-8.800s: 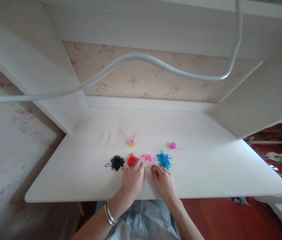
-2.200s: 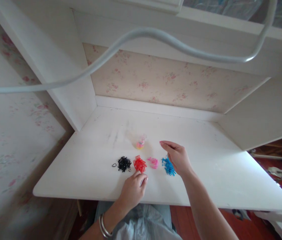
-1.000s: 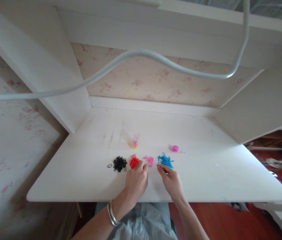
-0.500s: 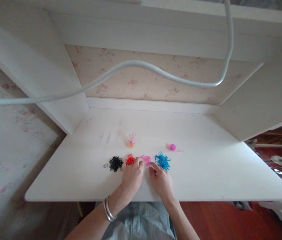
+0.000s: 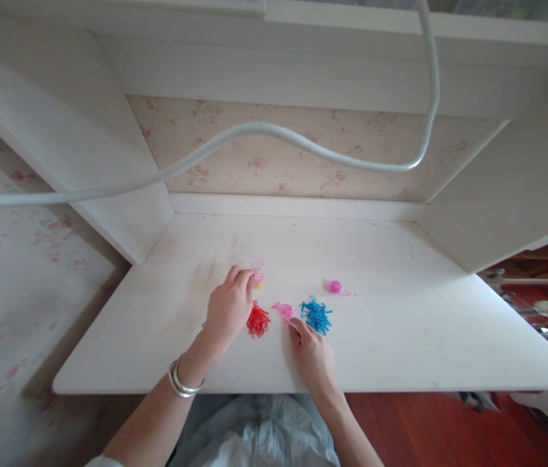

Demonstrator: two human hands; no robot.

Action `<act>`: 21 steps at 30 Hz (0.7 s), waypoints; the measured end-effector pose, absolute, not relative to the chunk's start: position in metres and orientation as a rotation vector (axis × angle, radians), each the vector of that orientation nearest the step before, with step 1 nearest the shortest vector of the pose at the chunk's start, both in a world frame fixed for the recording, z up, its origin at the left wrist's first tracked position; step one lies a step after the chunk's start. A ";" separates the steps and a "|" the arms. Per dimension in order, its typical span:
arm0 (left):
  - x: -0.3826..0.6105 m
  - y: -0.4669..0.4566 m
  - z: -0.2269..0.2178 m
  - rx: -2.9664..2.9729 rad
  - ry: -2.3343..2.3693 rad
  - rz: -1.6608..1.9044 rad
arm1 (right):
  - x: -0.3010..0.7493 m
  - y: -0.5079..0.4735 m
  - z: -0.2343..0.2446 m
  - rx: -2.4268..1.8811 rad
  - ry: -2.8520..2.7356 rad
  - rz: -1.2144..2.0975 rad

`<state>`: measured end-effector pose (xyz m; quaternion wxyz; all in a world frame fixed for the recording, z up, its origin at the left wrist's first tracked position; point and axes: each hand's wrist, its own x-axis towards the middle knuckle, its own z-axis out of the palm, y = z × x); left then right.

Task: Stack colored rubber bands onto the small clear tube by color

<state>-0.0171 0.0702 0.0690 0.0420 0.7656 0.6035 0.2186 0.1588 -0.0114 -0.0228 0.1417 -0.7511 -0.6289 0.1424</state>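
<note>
On the white desk lie small piles of tiny elastic bands: red, pink and blue. My left hand, with bracelets on its wrist, reaches forward to a small clear jar with coloured bands inside; its fingertips are pinched together at the jar's left side. That hand covers the black pile. My right hand rests on the desk with its fingertips pinched at the near edge of the pink pile.
A pink jar lid with a small loop lies right of the jar. A pale cable hangs across the view in front of the floral back wall. White side panels close in the desk left and right.
My left hand has left the red and pink piles and moved forward and left to the clear jar, now covering the black pile. My right hand stays at the pink pile.
</note>
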 end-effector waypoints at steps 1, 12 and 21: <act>-0.019 0.076 0.074 2.345 1.879 0.691 | 0.158 -0.011 -0.023 -2.173 -1.821 0.406; -0.017 0.105 0.082 2.421 2.084 0.491 | 0.153 -0.019 -0.032 -2.180 -1.825 0.313; -0.014 0.106 0.078 2.439 2.012 0.417 | 0.152 -0.018 -0.030 -2.157 -1.825 0.332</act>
